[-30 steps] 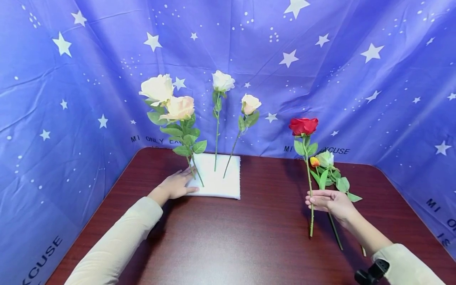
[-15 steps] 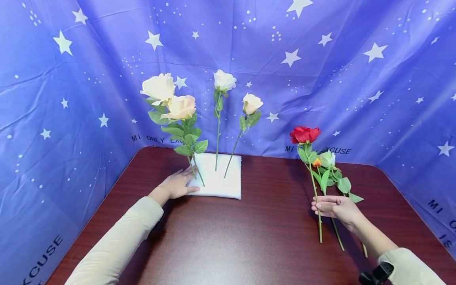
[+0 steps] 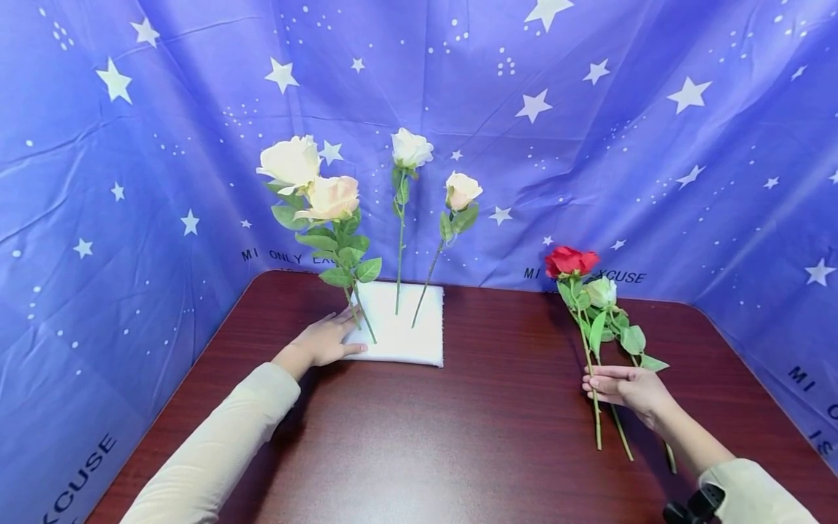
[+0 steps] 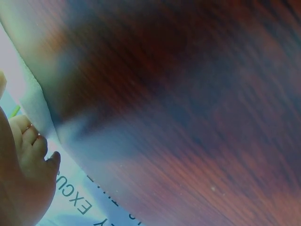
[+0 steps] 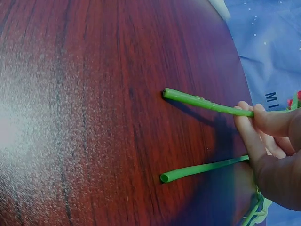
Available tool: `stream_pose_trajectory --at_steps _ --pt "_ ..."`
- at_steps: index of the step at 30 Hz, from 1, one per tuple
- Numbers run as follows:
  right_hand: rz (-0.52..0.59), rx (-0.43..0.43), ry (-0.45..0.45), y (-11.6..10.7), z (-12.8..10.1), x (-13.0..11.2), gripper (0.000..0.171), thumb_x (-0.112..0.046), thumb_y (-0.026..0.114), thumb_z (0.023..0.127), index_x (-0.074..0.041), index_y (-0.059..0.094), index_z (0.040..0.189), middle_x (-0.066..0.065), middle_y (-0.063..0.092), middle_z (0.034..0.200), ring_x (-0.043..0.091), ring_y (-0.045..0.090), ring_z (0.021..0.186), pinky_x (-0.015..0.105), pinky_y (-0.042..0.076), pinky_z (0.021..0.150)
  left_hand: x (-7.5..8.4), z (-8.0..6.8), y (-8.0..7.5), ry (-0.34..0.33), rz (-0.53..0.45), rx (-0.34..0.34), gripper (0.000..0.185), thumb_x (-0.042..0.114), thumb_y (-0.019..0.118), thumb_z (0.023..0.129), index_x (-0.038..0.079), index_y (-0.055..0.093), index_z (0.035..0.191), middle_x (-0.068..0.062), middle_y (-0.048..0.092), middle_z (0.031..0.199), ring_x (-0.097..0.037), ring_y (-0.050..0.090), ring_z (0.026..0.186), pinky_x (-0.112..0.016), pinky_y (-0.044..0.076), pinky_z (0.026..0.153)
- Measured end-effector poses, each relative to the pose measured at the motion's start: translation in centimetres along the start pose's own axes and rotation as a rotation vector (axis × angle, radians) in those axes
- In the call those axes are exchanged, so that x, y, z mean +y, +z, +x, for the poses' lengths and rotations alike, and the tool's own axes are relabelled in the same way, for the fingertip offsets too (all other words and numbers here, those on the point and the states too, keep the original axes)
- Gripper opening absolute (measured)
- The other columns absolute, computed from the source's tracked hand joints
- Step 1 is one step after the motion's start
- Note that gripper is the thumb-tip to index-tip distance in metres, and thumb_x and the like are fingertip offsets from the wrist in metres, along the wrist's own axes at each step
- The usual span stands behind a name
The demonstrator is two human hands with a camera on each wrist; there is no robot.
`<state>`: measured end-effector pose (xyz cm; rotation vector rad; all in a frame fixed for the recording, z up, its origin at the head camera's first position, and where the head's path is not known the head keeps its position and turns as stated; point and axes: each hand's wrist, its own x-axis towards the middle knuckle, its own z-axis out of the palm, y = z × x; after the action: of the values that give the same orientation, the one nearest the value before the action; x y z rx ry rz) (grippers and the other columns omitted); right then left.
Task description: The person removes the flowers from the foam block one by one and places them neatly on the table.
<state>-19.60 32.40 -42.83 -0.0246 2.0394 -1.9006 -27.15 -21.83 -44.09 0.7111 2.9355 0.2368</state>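
Lowering toward the table (image 3: 471, 437), the red rose (image 3: 571, 260) is tilting in the right hand (image 3: 625, 387), fingers pinching its stem. Left hand (image 3: 324, 340) is resting flat, fingers relaxed, on the white foam block (image 3: 406, 338).

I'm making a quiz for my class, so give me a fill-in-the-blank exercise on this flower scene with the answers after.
1. The right hand holds the stem of the ____ rose.
2. The left hand rests on the white ____ block.
3. The number of pale roses standing in that block is ____.
4. The table is dark ____ wood.

Missing words: red; foam; four; reddish-brown
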Motion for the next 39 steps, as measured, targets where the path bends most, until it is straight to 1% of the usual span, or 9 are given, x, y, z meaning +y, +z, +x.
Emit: stream_pose_trajectory --at_steps 3,7,13,15,18,26,32,36,39 --pt "-0.035 0.016 0.029 0.03 0.01 -0.13 0.028 0.004 0.059 0.090 0.016 0.060 0.115 0.000 0.076 0.086 0.009 0.073 0.082 0.025 0.061 0.076 -0.04 -0.04 -0.02 0.001 -0.002 0.002 0.078 0.051 0.049 0.095 -0.001 0.030 0.149 -0.019 0.025 0.158 -0.032 0.023 0.149 -0.049 0.023 0.122" --pt "-0.058 0.003 0.075 -0.04 -0.14 -0.21 0.034 0.004 0.060 0.089 0.023 0.054 0.117 0.002 0.076 0.086 0.011 0.073 0.080 0.026 0.061 0.076 -0.04 -0.11 -0.01 0.000 -0.011 0.006 0.078 0.051 0.049 0.095 -0.001 0.030 0.149 -0.019 0.024 0.158 -0.032 0.022 0.149 -0.049 0.024 0.122" --pt "-0.055 -0.068 0.151 -0.57 -0.41 0.15 0.028 0.005 0.058 0.090 0.018 0.060 0.114 0.001 0.075 0.089 0.011 0.073 0.081 0.025 0.061 0.076 0.18 -0.20 0.09 -0.004 -0.025 0.001 0.078 0.051 0.049 0.095 -0.002 0.029 0.149 -0.019 0.026 0.158 -0.031 0.024 0.148 -0.049 0.023 0.122" --pt "-0.072 -0.075 0.171 -0.63 -0.41 0.21 0.028 0.006 0.057 0.090 0.019 0.059 0.115 0.000 0.075 0.090 0.010 0.072 0.082 0.025 0.061 0.075 0.28 -0.25 0.06 -0.003 -0.022 0.001 0.078 0.051 0.049 0.095 -0.002 0.029 0.149 -0.019 0.026 0.158 -0.032 0.024 0.148 -0.049 0.024 0.122" --pt "-0.099 -0.050 0.192 -0.54 -0.38 0.11 0.033 0.007 0.056 0.090 0.025 0.052 0.118 0.002 0.074 0.090 0.010 0.072 0.081 0.026 0.061 0.075 0.36 -0.27 -0.06 0.002 -0.017 0.005 0.077 0.050 0.050 0.095 -0.003 0.030 0.149 -0.020 0.027 0.157 -0.033 0.025 0.148 -0.050 0.025 0.121" --pt "-0.132 0.000 0.217 -0.61 -0.39 -0.25 0.039 0.010 0.054 0.089 0.030 0.044 0.121 0.003 0.074 0.087 0.010 0.071 0.079 0.025 0.061 0.073 0.28 -0.13 -0.24 0.002 -0.006 -0.001 0.076 0.049 0.049 0.096 -0.002 0.029 0.149 -0.020 0.026 0.158 -0.032 0.025 0.148 -0.049 0.024 0.121" --pt "-0.119 0.017 0.221 -0.51 -0.51 -0.46 0.039 0.011 0.053 0.089 0.030 0.044 0.121 0.002 0.074 0.086 0.010 0.071 0.078 0.024 0.061 0.073 0.31 -0.13 -0.28 0.003 -0.020 0.002 0.077 0.049 0.050 0.095 -0.002 0.029 0.149 -0.019 0.025 0.158 -0.033 0.023 0.148 -0.049 0.023 0.122" --pt "-0.141 0.031 0.216 -0.49 -0.57 -0.56 0.040 0.010 0.054 0.088 0.031 0.044 0.121 0.001 0.074 0.085 0.009 0.071 0.077 0.024 0.061 0.073 0.19 -0.08 -0.20 0.008 -0.019 0.005 0.077 0.049 0.049 0.096 -0.002 0.029 0.149 -0.020 0.025 0.158 -0.034 0.023 0.148 -0.050 0.023 0.121" --pt "-0.162 0.048 0.204 -0.42 -0.62 -0.63 0.039 0.009 0.057 0.088 0.029 0.047 0.119 0.000 0.074 0.084 0.008 0.071 0.076 0.023 0.061 0.072 0.12 -0.12 -0.14 0.007 -0.021 0.004 0.077 0.050 0.049 0.095 -0.002 0.029 0.149 -0.020 0.025 0.158 -0.034 0.023 0.148 -0.049 0.023 0.122"
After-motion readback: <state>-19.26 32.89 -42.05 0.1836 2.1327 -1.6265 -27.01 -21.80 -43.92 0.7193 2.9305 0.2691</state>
